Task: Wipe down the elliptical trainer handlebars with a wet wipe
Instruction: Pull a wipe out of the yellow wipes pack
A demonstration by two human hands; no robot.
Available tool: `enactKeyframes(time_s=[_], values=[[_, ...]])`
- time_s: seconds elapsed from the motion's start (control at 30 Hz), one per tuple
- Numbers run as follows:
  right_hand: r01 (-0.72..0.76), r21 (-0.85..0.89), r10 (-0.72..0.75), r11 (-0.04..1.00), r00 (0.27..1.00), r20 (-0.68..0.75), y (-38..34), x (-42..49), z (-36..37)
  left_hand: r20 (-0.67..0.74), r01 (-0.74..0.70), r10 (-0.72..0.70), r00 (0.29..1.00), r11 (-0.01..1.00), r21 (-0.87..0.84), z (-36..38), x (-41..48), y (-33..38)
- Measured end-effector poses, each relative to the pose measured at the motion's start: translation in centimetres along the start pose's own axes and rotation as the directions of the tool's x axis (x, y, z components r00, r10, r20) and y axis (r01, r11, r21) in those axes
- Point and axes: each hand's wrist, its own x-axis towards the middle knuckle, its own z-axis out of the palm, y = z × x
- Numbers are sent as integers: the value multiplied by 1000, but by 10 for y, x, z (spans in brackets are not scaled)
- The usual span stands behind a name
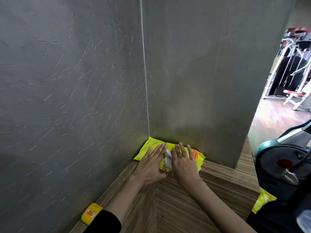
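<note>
Left hand (151, 165) and right hand (183, 163) lie flat (fingers (158, 150) straight) on one yellow wipe pack (154, 142).

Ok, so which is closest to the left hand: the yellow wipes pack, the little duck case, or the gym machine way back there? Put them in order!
1. Wet wipe pack: in the wall corner, touching, right under the left hand.
2. Duck case: on the floor by the left wall, back beside the sleeve.
3. Gym machine: far off, through the opening on the right.
</note>
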Motion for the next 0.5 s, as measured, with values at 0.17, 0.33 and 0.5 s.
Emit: enactKeyframes(time_s=[0.17,0.33,0.5], values=[[-20,-106,24,994,999,42,-1,-11,16,-5,-21,21,1000,999,27,4,0,-2],[-17,-115,31,993,992,119,0,-9,28,-9,-29,30,1000,998,61,7,2,-3],[-23,-130,27,991,999,29,-3,-4,32,11,9,-10,1000,998,60,8,6,-1]])
